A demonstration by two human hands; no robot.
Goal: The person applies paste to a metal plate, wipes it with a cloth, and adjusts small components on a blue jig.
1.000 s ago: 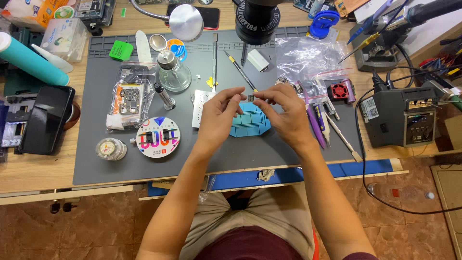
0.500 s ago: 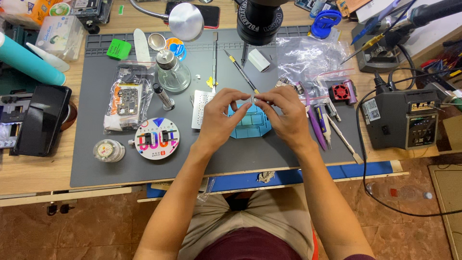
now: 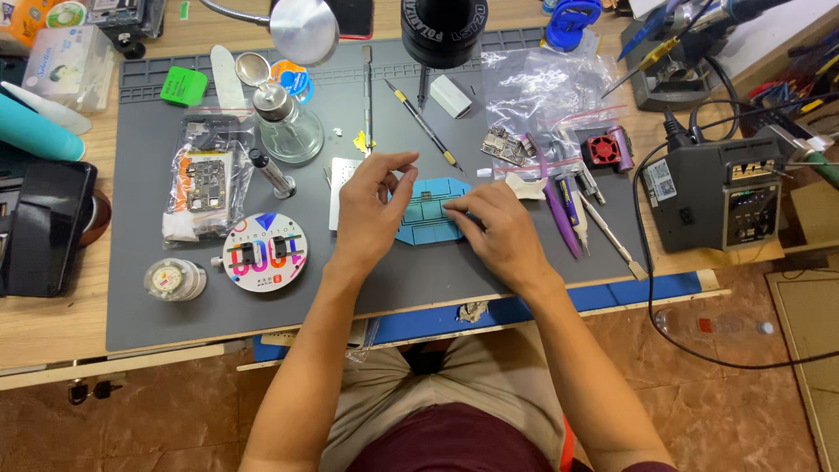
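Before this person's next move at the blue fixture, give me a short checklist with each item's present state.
1. Left hand at the blue fixture: ok, fingers raised over its left edge.
2. Right hand steadying the fixture: ok, fingertips rest on it.
3. Fixture flat on the grey mat: ok.
4. Part seated in the fixture: cannot tell, hands cover it.
5. Purple tool within reach: ok, beside the right hand.

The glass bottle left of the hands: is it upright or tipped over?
Upright: the glass bottle stands on its base on the grey mat, metal top upward.
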